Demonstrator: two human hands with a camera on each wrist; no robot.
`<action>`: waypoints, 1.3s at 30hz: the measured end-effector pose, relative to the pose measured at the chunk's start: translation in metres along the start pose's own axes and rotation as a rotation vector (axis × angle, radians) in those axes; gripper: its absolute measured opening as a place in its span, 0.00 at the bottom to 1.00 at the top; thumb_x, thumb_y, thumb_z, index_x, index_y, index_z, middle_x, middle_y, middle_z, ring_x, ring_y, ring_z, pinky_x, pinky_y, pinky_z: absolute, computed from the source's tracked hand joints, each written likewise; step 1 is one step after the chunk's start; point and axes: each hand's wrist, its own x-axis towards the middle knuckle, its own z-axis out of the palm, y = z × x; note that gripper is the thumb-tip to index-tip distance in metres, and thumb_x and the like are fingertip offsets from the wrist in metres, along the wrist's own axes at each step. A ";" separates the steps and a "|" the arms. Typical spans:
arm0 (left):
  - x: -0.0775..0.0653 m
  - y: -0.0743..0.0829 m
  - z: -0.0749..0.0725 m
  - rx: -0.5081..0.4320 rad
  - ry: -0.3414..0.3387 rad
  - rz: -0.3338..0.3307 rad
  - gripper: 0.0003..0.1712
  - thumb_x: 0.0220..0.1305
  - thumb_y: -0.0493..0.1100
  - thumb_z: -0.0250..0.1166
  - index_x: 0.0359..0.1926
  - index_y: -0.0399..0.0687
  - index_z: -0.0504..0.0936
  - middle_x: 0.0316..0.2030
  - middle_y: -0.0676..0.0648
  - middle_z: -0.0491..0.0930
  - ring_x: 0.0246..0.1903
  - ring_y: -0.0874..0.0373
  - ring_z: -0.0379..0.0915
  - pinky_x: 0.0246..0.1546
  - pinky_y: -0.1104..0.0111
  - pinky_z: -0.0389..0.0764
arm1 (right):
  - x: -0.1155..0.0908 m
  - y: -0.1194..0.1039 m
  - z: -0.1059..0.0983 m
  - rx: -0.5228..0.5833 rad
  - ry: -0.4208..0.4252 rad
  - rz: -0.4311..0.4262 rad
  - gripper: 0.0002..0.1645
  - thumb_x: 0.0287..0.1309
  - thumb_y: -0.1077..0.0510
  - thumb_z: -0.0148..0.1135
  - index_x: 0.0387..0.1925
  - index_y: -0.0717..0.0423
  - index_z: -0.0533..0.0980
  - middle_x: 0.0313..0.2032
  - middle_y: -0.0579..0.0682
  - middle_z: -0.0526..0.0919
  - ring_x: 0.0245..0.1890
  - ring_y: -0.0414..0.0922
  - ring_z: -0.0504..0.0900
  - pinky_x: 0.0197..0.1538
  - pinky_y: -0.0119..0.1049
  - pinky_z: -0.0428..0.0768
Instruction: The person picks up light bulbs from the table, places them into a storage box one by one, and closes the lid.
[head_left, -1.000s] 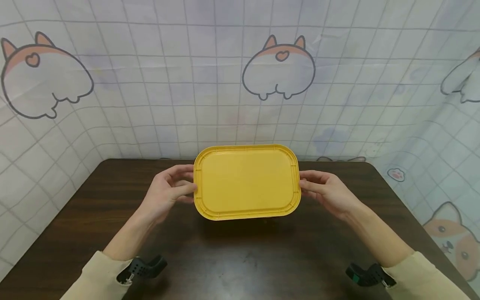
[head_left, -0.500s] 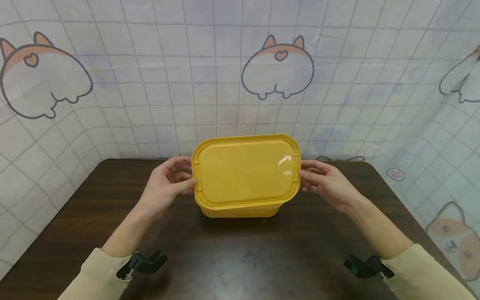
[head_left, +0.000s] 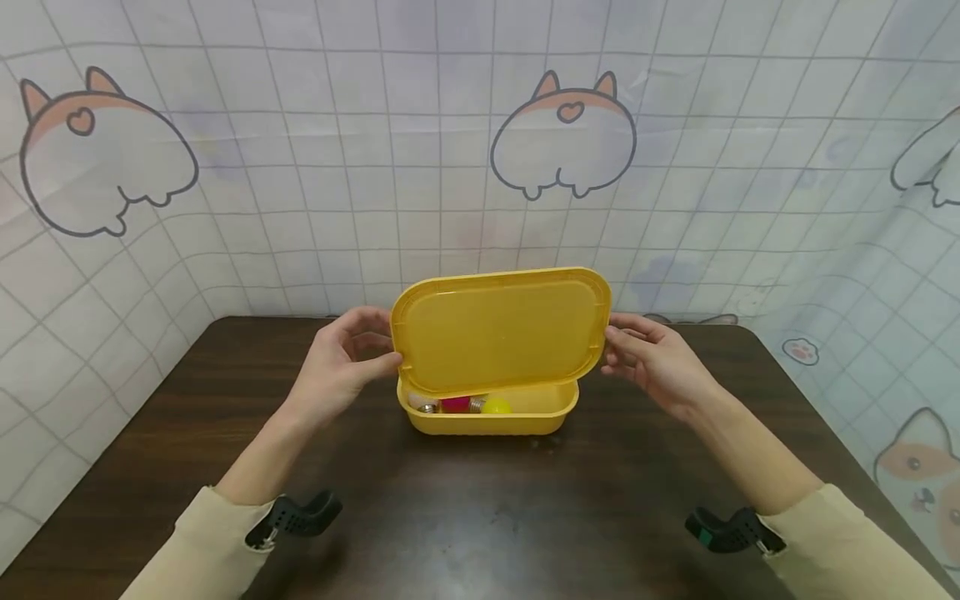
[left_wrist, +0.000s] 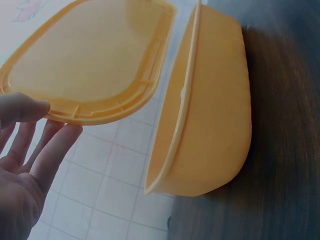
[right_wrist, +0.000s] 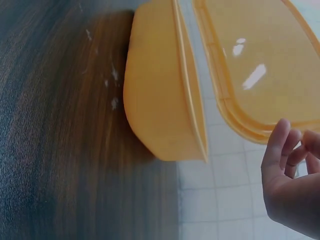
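Observation:
A yellow plastic lid (head_left: 501, 333) is tilted up above a yellow box (head_left: 495, 425) on the table. My left hand (head_left: 337, 358) pinches the lid's left end between thumb and fingers; the left wrist view shows the hand (left_wrist: 30, 155) at the rim. At the other end, my right hand (head_left: 656, 362) pinches the rim, also seen with the lid (right_wrist: 270, 65) in the right wrist view. Inside the box are a yellow-green bulb (head_left: 497, 406), a pinkish-red bulb (head_left: 455, 404) and a pale one with a metal base (head_left: 426, 407). The lid hides the back of the box.
The box stands near the far edge of a dark wooden table (head_left: 480, 517). Behind it hangs a white gridded cloth (head_left: 450, 208) with cartoon corgis. A dark band (head_left: 292, 517) is on the left wrist and another band (head_left: 735, 531) on the right.
Both hands have raised the lid off the box and tipped it upward toward the back. The box's front and the bulbs inside have come into view.

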 end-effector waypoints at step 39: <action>0.002 -0.025 0.003 -0.027 0.098 -0.027 0.06 0.60 0.19 0.65 0.32 0.28 0.83 0.48 0.39 0.78 0.52 0.49 0.75 0.56 0.68 0.81 | 0.001 0.018 -0.007 -0.167 -0.067 0.054 0.21 0.75 0.58 0.59 0.62 0.65 0.73 0.54 0.50 0.81 0.47 0.44 0.85 0.52 0.38 0.86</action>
